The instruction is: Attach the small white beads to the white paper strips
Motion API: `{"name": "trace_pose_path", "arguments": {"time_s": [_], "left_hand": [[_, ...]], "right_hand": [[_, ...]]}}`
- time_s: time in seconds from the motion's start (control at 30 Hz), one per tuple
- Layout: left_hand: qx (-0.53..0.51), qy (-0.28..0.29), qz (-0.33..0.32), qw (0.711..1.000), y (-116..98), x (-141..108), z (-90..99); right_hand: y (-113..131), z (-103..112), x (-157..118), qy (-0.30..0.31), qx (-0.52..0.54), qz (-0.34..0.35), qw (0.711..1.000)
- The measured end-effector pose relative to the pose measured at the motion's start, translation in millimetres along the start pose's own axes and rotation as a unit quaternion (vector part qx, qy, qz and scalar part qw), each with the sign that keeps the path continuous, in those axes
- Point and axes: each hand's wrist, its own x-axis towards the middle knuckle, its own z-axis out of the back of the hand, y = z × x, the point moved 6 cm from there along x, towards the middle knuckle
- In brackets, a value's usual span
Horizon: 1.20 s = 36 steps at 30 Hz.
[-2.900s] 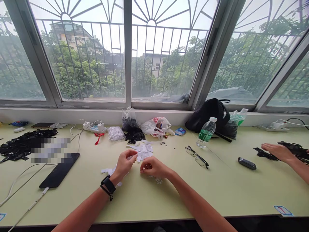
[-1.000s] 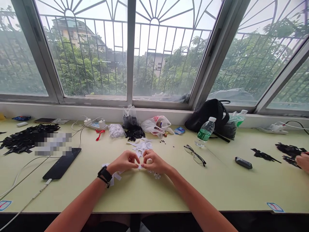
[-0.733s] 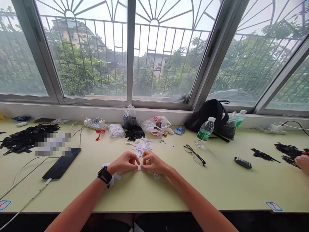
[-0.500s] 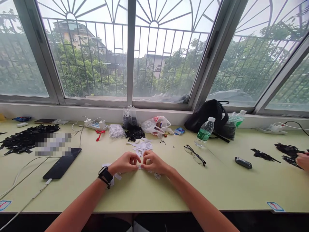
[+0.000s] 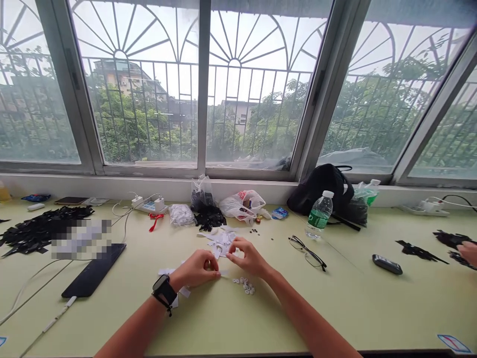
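Note:
My left hand (image 5: 199, 268), with a black watch (image 5: 164, 291) on the wrist, pinches a small white strip (image 5: 224, 273) between thumb and fingertips. To its right, my right hand (image 5: 246, 256) is raised slightly, thumb and forefinger curled together at the edge of the white paper pieces (image 5: 219, 241); what they hold, if anything, is too small to tell. Small white round pieces (image 5: 246, 285) lie on the table below my right hand. More white slips (image 5: 184, 292) lie beside and partly under my left hand.
Black strips (image 5: 44, 226) and a dark phone (image 5: 95, 271) on a cable lie left. Bags (image 5: 244, 205) line the windowsill side. Glasses (image 5: 307, 252), a bottle (image 5: 319, 216) and a black device (image 5: 386, 264) stand or lie right. Another person's hand (image 5: 467, 252) is at the right edge.
My right hand has moved up and away from my left hand, uncovering the round pieces. My left hand keeps its pinch. The camera view has tilted up a little.

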Motion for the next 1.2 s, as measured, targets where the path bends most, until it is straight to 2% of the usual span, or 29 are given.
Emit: {"name": "trace_pose_path", "arguments": {"time_s": [0.2,0.37,0.47,0.57,0.7,0.9,1.2], "left_hand": [[-0.004,0.016,0.023,1.000,-0.8,0.1,-2.3],[-0.019,0.025,0.026,0.999,-7.0,-2.3,-3.4],[-0.031,0.024,0.013,0.999,-13.3,-3.2,-3.9],[-0.034,0.018,-0.001,0.999,-19.1,-3.4,-3.1],[-0.013,0.014,-0.011,1.000,-19.7,-2.0,-2.8],[-0.028,-0.007,0.004,1.000,-9.5,1.0,-3.8],[-0.057,-0.040,0.026,0.997,-3.8,4.7,-1.8]], "right_hand": [[-15.6,4.7,1.5,-0.029,-0.020,-0.028,0.999],[-15.8,1.4,0.3,-0.024,-0.023,-0.034,0.999],[-15.2,7.5,1.8,-0.019,0.002,-0.043,0.999],[-16.4,14.1,2.4,0.029,0.090,-0.072,0.993],[-15.9,16.8,-3.1,0.138,0.191,-0.106,0.966],[-14.9,6.6,-14.9,0.272,0.164,-0.124,0.940],[-8.9,-4.1,-13.3,0.294,0.119,-0.096,0.943]]}}
